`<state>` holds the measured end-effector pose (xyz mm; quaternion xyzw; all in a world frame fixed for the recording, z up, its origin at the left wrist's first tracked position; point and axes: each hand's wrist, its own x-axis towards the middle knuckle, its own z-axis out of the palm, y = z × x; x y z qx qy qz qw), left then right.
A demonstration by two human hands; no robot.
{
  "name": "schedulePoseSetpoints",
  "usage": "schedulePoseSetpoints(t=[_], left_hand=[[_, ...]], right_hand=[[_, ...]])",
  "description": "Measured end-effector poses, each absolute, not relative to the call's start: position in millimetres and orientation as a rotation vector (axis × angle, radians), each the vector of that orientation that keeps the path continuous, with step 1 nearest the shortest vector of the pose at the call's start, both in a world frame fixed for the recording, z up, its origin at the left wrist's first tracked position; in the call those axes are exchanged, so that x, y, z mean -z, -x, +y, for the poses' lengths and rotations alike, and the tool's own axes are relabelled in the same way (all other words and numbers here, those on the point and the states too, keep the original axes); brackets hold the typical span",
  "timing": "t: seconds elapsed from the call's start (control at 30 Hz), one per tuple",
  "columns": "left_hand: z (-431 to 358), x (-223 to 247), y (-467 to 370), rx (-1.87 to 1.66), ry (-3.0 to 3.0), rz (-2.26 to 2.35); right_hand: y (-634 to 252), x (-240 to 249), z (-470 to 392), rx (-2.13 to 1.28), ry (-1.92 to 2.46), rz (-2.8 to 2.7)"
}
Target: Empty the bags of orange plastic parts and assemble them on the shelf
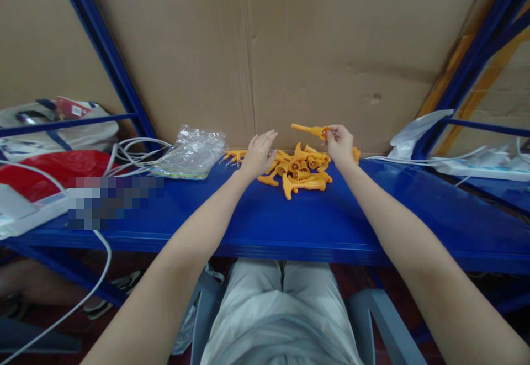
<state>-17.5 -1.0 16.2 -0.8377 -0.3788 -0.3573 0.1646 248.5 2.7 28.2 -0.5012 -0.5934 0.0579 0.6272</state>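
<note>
Several orange plastic pieces (pixel 304 175) lie heaped on the blue table (pixel 285 227), some hollow and cup-shaped, some like T-shaped handles. My right hand (pixel 340 145) pinches one orange piece (pixel 307 128) by its wider end, above the back of the heap, its narrow end pointing left. At the heap's left side, my left hand (pixel 260 155) is open with its fingers stretched out, palm toward the heap. Just left of that hand lie orange handles (pixel 236 155) with dark metal spirals, partly hidden by the hand.
A clear plastic bag (pixel 192 152) lies left of the pieces, beside coiled white cables (pixel 138 152). A cardboard panel (pixel 248 61) stands behind the table. Farther left are a red bag (pixel 86 166) and a cloth bag (pixel 86 130). A white power strip (pixel 484 169) sits at right.
</note>
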Motion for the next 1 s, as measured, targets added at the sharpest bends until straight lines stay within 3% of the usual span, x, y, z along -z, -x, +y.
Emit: schedulePoseSetpoints(t=[0.23,0.57,1.0], left_hand=[[-4,-16,9,0.902,2.485,-0.997],[5,-17,8,0.849,2.563,-0.944],[-1,-15,5,0.76,2.42,-0.932]], right_hand=[[-215,-26,-8,-0.58,0.867,-1.669],[-212,-36,-21,-0.53,0.813,-1.826],[-202,-43,-38,-0.671,1.14,-1.807]])
